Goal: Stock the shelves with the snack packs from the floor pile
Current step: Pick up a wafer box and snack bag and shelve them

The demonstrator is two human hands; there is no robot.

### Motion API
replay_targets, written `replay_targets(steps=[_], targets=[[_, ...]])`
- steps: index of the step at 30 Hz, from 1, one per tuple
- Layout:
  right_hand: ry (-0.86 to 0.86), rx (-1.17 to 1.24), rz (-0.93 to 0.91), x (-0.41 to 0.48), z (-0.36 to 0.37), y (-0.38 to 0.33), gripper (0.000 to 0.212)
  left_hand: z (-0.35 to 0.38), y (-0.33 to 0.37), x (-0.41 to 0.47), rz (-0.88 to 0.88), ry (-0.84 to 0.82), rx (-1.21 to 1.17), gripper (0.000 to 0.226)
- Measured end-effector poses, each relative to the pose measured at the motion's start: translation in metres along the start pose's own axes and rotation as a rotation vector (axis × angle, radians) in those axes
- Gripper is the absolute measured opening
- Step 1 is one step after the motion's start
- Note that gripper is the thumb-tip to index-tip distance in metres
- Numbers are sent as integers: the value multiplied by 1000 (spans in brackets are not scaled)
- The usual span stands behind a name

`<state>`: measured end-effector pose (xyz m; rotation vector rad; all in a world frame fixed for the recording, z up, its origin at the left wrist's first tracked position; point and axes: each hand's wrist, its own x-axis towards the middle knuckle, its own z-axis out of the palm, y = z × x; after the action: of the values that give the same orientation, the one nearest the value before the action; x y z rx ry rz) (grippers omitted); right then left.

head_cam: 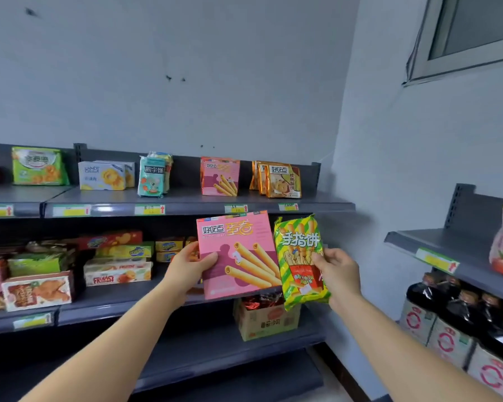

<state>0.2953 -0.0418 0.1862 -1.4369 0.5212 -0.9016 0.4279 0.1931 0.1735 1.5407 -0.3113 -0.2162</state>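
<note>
**Two packs up at the shelf face, matching pink box sits up and left of my L hand**

I've got both hands loaded. L hand (192, 264) is wrapped on the left edge of the pink egg-roll box (238, 253), thumb across the front, fingers behind. R hand (336, 271) is clamped on the right edge of the green-yellow stick-biscuit bag (301, 261), thumb on the front. Both packs stand upright w/ long axis roughly vertical, box tilted a touch to the left at the top, bag just beside it on the right, edges about touching.

What the next move turns on, as I read it: the same pink product already stands on the top shelf (186, 200), one shelved pink box (219, 177), directly above the held box and slightly left. So the L hand is the nearer one; it'd go up and a bit fwd over the shelf lip. I see no shelved match for the green bag, so its slot is unclear to me.

Counts: 2 packs in hand (1 box, 1 bag). Top shelf: 1 pink box, approx 3 orange cookie bags (280, 181) to its right, teal packs (153, 177) left of it, count unclear. Floor pile isn't in view
</note>
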Motion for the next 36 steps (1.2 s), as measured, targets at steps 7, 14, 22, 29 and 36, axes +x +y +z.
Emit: replay_targets(steps=[7,14,22,29,36], targets=[[-139,0,-64,48,44,-12,6,-8,18,33,51,197,10,51],[-182,12,-50,88,84,-1,8,-23,25,75,70,260,42,52],[-180,36,-56,147,138,8,13,-34,34,151,78,258,28,57],[-147,80,-57,203,184,11,10,-39,48,228,119,236,50,59],[-91,126,-33,251,211,19,13,-29,54,291,153,217,87,58]])
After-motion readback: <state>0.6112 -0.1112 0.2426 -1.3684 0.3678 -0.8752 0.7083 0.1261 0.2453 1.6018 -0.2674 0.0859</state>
